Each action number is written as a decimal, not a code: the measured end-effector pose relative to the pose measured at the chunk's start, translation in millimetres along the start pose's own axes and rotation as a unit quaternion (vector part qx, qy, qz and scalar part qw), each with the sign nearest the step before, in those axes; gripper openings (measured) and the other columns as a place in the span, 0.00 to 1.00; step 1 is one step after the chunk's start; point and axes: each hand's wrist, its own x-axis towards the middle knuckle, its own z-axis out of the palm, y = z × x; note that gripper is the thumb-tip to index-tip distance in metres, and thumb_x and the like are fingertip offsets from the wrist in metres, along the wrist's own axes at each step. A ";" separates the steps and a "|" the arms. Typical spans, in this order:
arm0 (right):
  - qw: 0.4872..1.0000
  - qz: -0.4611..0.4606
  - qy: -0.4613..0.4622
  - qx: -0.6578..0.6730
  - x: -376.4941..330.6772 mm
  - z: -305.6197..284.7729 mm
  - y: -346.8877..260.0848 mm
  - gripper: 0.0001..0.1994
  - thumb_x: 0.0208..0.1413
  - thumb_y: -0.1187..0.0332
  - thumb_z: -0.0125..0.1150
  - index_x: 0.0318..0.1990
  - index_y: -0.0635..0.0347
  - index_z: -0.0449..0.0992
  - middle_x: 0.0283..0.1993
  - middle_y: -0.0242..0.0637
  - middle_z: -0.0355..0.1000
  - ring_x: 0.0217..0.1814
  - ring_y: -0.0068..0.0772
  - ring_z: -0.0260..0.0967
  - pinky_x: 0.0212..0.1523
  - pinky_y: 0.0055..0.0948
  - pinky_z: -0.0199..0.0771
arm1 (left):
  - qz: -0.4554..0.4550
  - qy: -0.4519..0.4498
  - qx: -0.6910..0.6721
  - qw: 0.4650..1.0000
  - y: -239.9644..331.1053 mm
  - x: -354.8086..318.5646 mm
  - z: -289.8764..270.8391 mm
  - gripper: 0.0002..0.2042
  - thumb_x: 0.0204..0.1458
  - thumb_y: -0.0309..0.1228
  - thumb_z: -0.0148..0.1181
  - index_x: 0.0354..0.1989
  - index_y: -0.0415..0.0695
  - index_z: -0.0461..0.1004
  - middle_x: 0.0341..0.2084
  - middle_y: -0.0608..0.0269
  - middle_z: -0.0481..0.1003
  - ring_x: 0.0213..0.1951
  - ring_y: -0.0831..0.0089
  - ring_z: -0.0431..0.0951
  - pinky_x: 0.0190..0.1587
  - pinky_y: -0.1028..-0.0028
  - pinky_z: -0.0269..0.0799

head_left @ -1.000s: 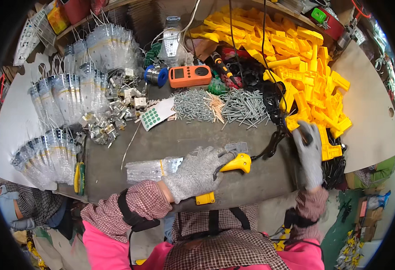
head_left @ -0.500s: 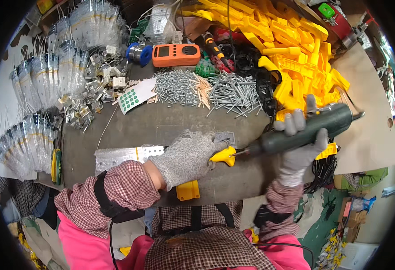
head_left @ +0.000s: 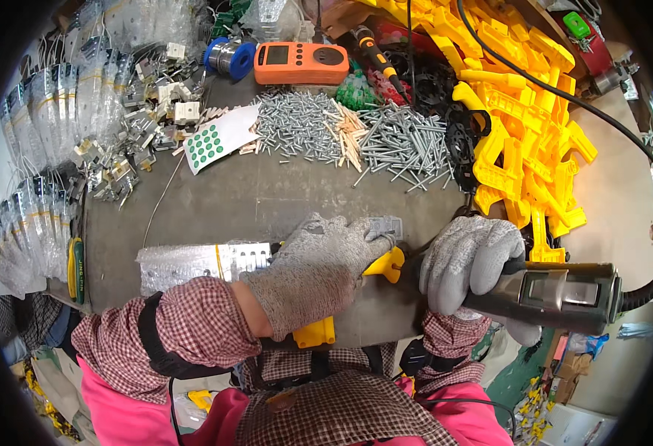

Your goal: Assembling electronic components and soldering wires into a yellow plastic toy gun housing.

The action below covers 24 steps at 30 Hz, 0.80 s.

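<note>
My left hand (head_left: 319,260), in a grey knit glove, is closed around a yellow plastic part (head_left: 387,264) whose flared end sticks out past the fingers. My right hand (head_left: 469,260), gloved too, grips a dark corded electric screwdriver (head_left: 553,293) whose front end points left toward that part. The fingers hide the tool's front, so I cannot tell whether its bit touches the part. A small grey plate-like piece (head_left: 387,225) lies beside my left fingertips. Under my left wrist, another yellow part (head_left: 314,333) lies near the table's front edge.
A bubble-wrapped metal strip (head_left: 192,266) lies left of my left hand. Farther back are piles of screws (head_left: 408,145), an orange meter (head_left: 301,63), a solder spool (head_left: 229,58) and a sticker sheet (head_left: 221,138). Yellow parts (head_left: 523,111) are heaped at the right.
The screwdriver has swung from slanting up at the right to slanting down, and its cord now shows. My right hand has shifted onto its front end. My left hand still holds the yellow part.
</note>
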 end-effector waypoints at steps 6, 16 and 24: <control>0.988 -0.035 0.124 -0.088 -5.0 24.9 6.0 0.20 0.54 0.52 0.69 0.35 0.58 0.67 0.22 0.45 0.72 0.18 0.43 0.70 0.22 0.40 0.70 | 0.002 0.034 -0.009 0.999 -3.5 -3.3 8.6 0.22 0.47 0.27 0.59 0.55 0.43 0.72 0.50 0.55 0.73 0.46 0.56 0.76 0.50 0.60 0.71; 0.981 -0.144 0.127 -0.038 -34.0 -10.4 6.7 0.42 0.47 0.35 0.68 0.59 0.59 0.66 0.42 0.51 0.76 0.33 0.46 0.75 0.34 0.43 0.74 | -0.063 -0.106 0.002 0.992 9.4 4.4 -5.7 0.31 0.48 0.24 0.60 0.65 0.48 0.65 0.51 0.47 0.74 0.51 0.48 0.76 0.52 0.55 0.73; 0.998 -0.015 -0.044 0.048 17.4 -15.2 5.3 0.16 0.57 0.58 0.66 0.31 0.59 0.68 0.23 0.49 0.72 0.18 0.44 0.69 0.20 0.40 0.68 | -0.031 0.017 -0.087 0.996 -2.3 3.8 3.1 0.31 0.47 0.22 0.59 0.65 0.42 0.65 0.51 0.44 0.74 0.50 0.48 0.76 0.53 0.56 0.73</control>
